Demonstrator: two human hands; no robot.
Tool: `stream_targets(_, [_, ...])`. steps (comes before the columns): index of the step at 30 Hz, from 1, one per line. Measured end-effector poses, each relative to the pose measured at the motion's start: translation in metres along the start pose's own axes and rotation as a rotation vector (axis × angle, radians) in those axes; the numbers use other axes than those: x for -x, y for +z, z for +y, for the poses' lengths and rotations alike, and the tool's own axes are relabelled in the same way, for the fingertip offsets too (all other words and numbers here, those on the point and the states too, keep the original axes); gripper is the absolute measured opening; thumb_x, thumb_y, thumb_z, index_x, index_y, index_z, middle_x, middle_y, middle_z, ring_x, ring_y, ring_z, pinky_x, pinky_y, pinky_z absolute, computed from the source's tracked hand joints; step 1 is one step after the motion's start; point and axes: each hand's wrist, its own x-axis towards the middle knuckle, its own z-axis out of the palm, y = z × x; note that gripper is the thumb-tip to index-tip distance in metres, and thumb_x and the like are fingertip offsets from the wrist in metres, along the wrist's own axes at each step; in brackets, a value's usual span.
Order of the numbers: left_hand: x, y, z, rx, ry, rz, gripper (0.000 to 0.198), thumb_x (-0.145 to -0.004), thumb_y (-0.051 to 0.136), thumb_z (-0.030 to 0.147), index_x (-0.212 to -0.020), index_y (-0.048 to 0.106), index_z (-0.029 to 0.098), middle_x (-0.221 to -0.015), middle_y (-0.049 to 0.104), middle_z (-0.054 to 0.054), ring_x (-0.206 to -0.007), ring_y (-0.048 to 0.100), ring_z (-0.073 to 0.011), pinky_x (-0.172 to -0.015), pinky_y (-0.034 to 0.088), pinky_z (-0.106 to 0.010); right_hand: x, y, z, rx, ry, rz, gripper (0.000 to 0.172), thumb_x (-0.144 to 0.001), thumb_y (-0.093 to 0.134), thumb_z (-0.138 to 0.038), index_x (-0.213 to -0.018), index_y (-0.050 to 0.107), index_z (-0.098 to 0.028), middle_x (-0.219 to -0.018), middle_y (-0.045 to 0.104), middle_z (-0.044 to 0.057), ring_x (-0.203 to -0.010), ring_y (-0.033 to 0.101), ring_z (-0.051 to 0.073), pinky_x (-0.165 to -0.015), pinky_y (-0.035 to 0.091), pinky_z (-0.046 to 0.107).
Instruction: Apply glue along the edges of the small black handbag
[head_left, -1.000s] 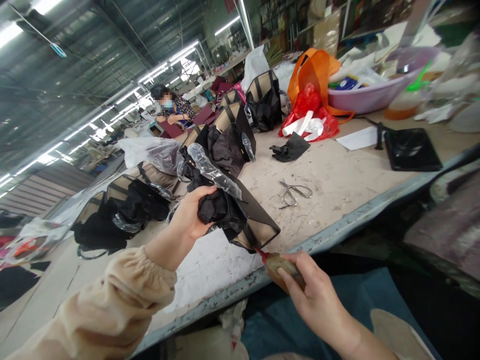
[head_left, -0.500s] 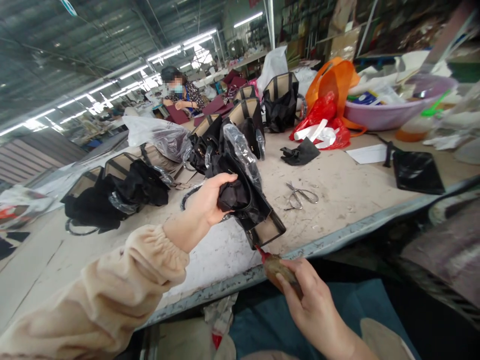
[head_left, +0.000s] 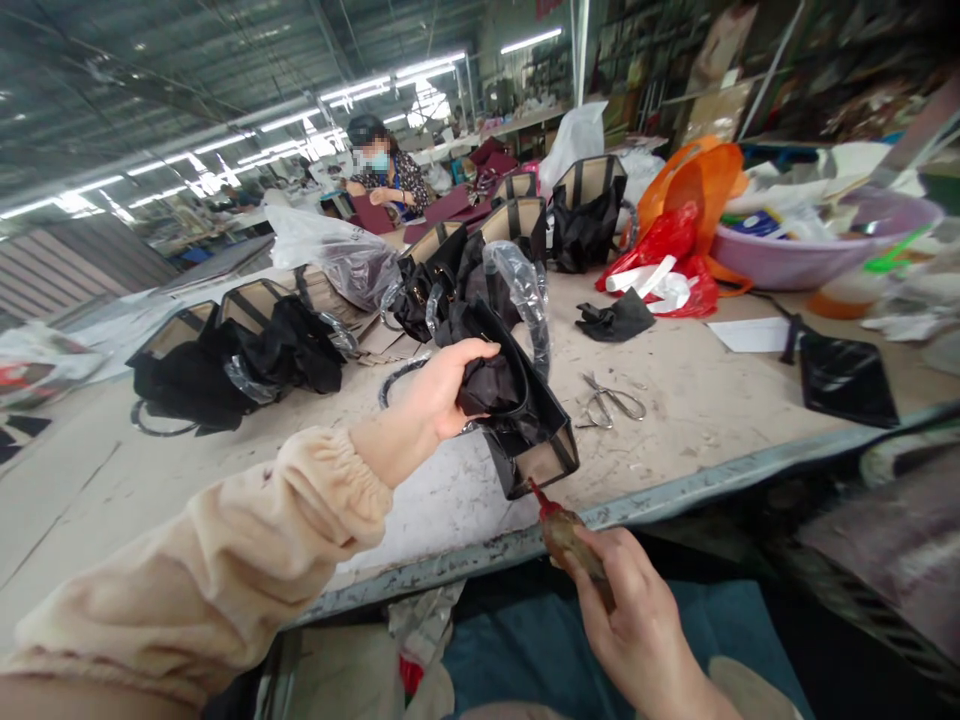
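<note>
My left hand [head_left: 439, 400] is closed on a black handbag [head_left: 551, 415], its thumb on top of the bunched dark cloth. The bag lies tilted, with its beige-lined open end facing the table's front edge. A stained squeeze bottle [head_left: 566, 540] with a red nozzle is gripped in my right hand [head_left: 634, 610]. The nozzle tip is at the lower rim of the bag's beige end; whether it touches, I cannot tell. A loop handle in clear plastic shows left of the bag. Metal thread snips [head_left: 611, 400] lie to its right.
More black bags [head_left: 247, 350] stand at left and behind. Right of them are a black cloth scrap [head_left: 616, 315], a red plastic bag [head_left: 694, 270], a purple basin [head_left: 772, 255] and a flat black piece [head_left: 847, 380]. A masked person [head_left: 394, 180] sits farther back.
The bottle's nozzle has shifted slightly right along the rim, away from the bag's lower left corner. My left hand keeps hold of the bag. The whole view has shifted a little.
</note>
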Motion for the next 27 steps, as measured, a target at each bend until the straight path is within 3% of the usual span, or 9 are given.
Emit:
stream_targets(7, [0.0, 0.001, -0.001, -0.002, -0.014, -0.023, 0.013, -0.074, 0.06, 0.022, -0.064, 0.061, 0.015, -0.057, 0.064, -0.001, -0.044, 0.056, -0.0124, -0.044, 0.045, -0.024, 0.005, 0.013, -0.006, 0.031, -0.08, -0.122, 0.032, -0.088, 0.045, -0.005, -0.117, 0.051, -0.018, -0.092, 0.06, 0.009, -0.082, 0.061, 0.021, -0.071, 0.057, 0.034])
stream_targets(20, [-0.004, 0.002, -0.002, 0.041, -0.014, -0.046, 0.011, -0.071, 0.062, 0.023, -0.062, 0.059, 0.016, -0.053, 0.061, -0.001, -0.043, 0.055, -0.0137, -0.044, 0.041, -0.026, 0.007, 0.008, -0.005, 0.195, -0.151, -0.02, 0.033, -0.089, 0.046, -0.005, -0.12, 0.05, -0.016, -0.089, 0.061, 0.009, -0.079, 0.062, 0.021, -0.068, 0.058, 0.034])
stream_targets(27, [-0.003, 0.003, -0.003, 0.036, 0.006, -0.047, 0.012, -0.071, 0.062, 0.023, -0.062, 0.058, 0.017, -0.053, 0.06, 0.0, -0.042, 0.053, -0.0135, -0.044, 0.04, -0.027, 0.011, 0.018, -0.007, 0.17, -0.177, -0.088, 0.031, -0.089, 0.046, -0.006, -0.119, 0.05, -0.015, -0.089, 0.06, 0.011, -0.079, 0.061, 0.022, -0.067, 0.059, 0.036])
